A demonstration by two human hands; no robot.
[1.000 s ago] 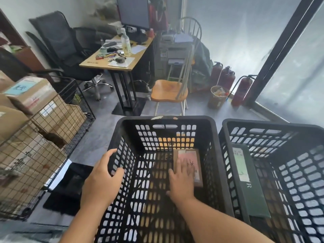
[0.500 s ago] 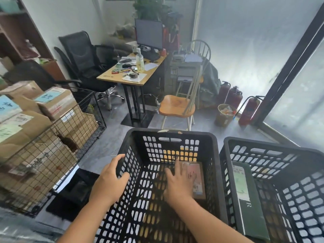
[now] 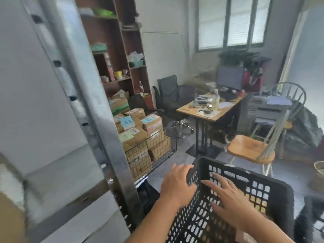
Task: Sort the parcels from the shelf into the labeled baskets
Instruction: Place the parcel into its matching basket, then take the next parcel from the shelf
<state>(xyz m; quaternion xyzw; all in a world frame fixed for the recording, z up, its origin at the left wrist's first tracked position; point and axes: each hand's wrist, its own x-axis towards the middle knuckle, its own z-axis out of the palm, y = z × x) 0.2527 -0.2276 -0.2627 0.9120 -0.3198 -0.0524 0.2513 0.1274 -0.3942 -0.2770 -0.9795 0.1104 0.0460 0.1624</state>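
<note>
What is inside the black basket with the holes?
The right hand reaches into the black basket with fingers spread. Beside the hand a bit of brownish stuff peeks out, too blurred to name. The basket's bottom is hidden by the hand and arm.

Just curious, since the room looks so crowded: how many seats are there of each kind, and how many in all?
Black office chairs: 2, one at the wall and one next to it at the desk.
Wooden-seat chairs: 1.
Total: 3 seats.
</note>
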